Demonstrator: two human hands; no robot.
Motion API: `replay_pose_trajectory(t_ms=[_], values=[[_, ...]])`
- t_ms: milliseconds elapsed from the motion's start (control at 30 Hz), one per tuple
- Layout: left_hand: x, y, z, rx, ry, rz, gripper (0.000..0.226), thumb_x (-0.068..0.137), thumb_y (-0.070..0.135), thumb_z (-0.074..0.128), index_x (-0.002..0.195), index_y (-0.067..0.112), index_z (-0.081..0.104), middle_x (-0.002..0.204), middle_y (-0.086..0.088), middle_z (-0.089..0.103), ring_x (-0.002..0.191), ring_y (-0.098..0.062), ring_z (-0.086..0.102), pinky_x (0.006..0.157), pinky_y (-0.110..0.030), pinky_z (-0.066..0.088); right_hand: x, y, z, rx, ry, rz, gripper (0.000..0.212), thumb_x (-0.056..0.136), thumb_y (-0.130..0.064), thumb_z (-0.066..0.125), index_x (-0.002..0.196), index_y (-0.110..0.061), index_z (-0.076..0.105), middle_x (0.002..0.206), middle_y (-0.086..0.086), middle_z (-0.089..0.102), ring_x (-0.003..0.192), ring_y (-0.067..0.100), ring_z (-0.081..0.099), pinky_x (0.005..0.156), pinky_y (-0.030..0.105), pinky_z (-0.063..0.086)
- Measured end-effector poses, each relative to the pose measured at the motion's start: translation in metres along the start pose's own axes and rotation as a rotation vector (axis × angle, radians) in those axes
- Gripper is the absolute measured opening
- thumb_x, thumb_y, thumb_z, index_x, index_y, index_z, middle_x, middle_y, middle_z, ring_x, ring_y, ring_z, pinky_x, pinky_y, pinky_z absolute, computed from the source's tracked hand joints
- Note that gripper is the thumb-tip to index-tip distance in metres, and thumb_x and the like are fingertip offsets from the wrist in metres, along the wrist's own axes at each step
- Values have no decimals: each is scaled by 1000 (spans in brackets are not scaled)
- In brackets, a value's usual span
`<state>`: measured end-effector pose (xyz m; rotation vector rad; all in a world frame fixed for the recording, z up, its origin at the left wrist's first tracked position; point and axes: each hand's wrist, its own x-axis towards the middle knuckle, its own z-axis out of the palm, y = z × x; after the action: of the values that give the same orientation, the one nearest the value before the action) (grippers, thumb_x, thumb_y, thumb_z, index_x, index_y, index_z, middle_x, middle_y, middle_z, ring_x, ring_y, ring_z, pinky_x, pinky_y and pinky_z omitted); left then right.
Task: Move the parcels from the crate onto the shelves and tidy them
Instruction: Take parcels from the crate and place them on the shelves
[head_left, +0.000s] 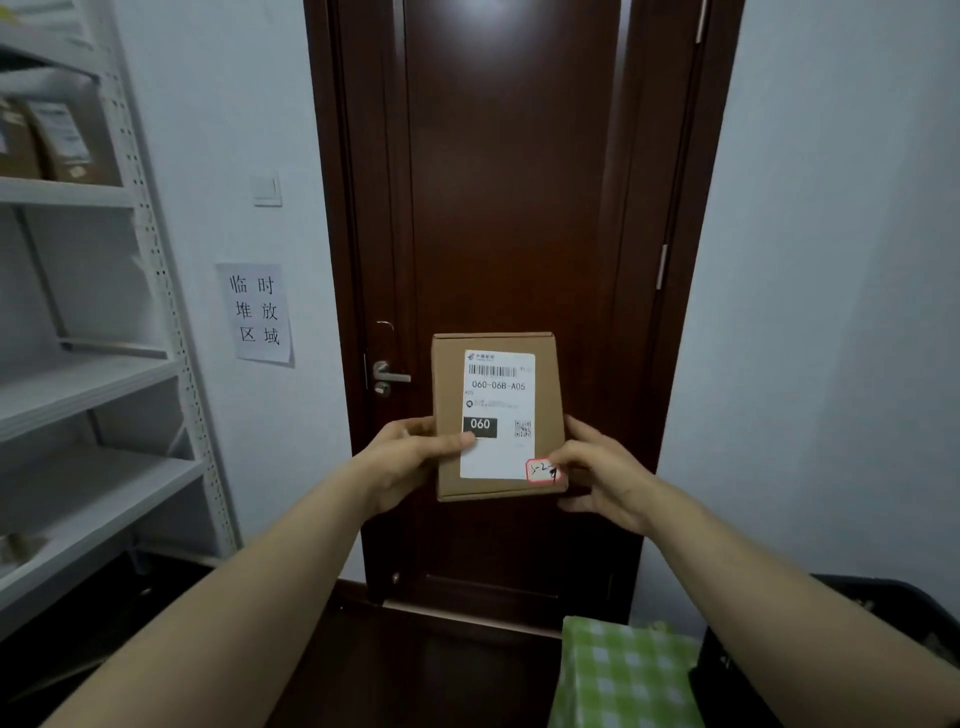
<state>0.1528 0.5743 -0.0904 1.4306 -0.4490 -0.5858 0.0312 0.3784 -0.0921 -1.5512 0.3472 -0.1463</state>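
Reaching forward from the bottom corners of the head view, both bare forearms meet at a small cardboard parcel (448, 405) held up in mid-air in front of a dark wooden door (509, 182). The left hand (410, 457) grips the parcel's left edge, thumb laid across the front onto the lower left of the white shipping label (498, 457), fingers hidden behind. The right hand (602, 473) holds the lower right corner, thumb and forefinger pinched at a pink handwritten sticker (540, 472), the remaining fingers curled under and behind the box.

The parcel stands upright, long axis vertical, label face turned toward the camera with its print the right way up; "060-06B-A05" reads plainly.

A metal door handle (389, 375) sits just left of the parcel's upper part. On the wall to the left hang a paper sign (257, 312) and a light switch (267, 188). White metal shelves (88, 374) run down the left edge, with brown boxes (67, 140) on an upper level. Low on the right lies a green checked package (623, 675) beside a black crate (883, 613).
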Motion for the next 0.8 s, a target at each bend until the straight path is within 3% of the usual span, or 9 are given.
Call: replay_pose_trajectory(t_ms=[133,267,467,667,800], values=[[-1,-1,-5,-13,19,29,74,61,18,81,128,4,53,109,-9,71,99,-23,69,78,-33,56,2,-6,10,38,-8,-63,65,82,8,44,128,-37,52,115,7,67,100,23,61,89,46,50],[-2,1,-10,25,42,28,56,71,18,78,122,9,59,107,-7,71,98,-22,68,78,-37,56,6,-8,12,53,-8,-87,69,77,8,38,120,-44,54,106,5,68,91,20,58,77,40,53],[-3,0,-16,34,58,9,75,58,23,82,127,8,55,109,-8,71,101,-25,67,85,-43,56,7,-9,16,42,-30,-72,61,79,4,39,103,-48,60,97,2,67,88,18,54,78,41,52],[-4,3,-17,50,63,2,48,73,17,76,117,9,61,105,-7,72,97,-23,68,79,-40,56,10,-9,20,14,-27,-78,61,77,5,47,108,-47,60,111,7,67,93,19,57,83,42,53],[-4,5,-18,66,83,-6,38,78,15,74,113,10,62,106,-8,72,97,-22,67,79,-40,56,12,-9,21,11,-23,-72,60,78,3,48,114,-43,61,109,5,69,92,18,59,82,41,53]])
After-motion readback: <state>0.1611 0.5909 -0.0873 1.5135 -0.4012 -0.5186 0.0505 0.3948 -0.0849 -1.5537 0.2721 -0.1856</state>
